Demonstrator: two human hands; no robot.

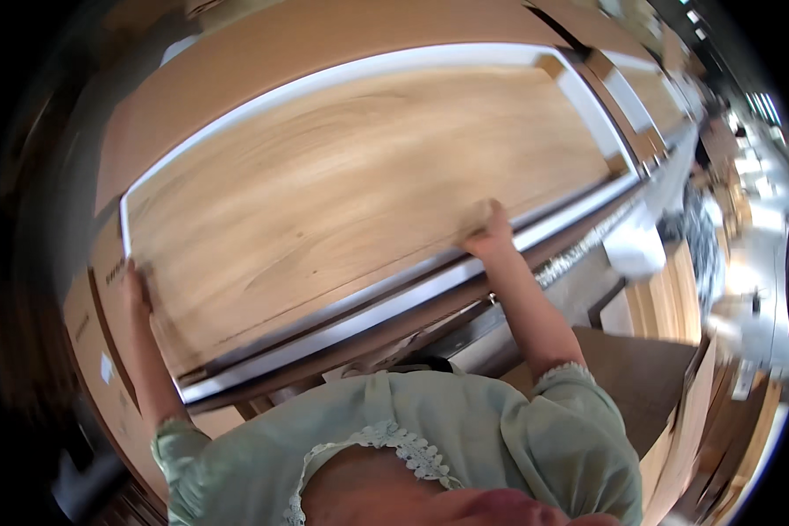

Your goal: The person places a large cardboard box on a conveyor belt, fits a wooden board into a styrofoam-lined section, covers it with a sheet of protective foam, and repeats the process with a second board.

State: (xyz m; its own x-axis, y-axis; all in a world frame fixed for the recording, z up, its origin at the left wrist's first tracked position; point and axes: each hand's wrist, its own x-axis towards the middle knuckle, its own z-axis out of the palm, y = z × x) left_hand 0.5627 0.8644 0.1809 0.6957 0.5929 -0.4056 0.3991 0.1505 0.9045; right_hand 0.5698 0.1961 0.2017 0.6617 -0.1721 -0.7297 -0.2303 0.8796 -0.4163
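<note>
A long wooden panel (324, 193) with light brown grain lies tilted inside a shallow cardboard box, framed by white foam strips (324, 337). On the panel's near edge, right of its middle, my right hand (489, 235) is closed, with part of the fingers hidden. My left hand (135, 287) holds the panel's left end beside the foam, slightly blurred by motion. Between the panel and the near foam strip runs a dark gap.
A large cardboard flap (342, 35) spreads beyond the panel. Another foam-lined box (644, 92) stands at the far right. A white roll (636, 241), stacked wooden boards (671, 294) and an opened carton (649, 377) are at my right. More cartons (96, 351) stand at the left.
</note>
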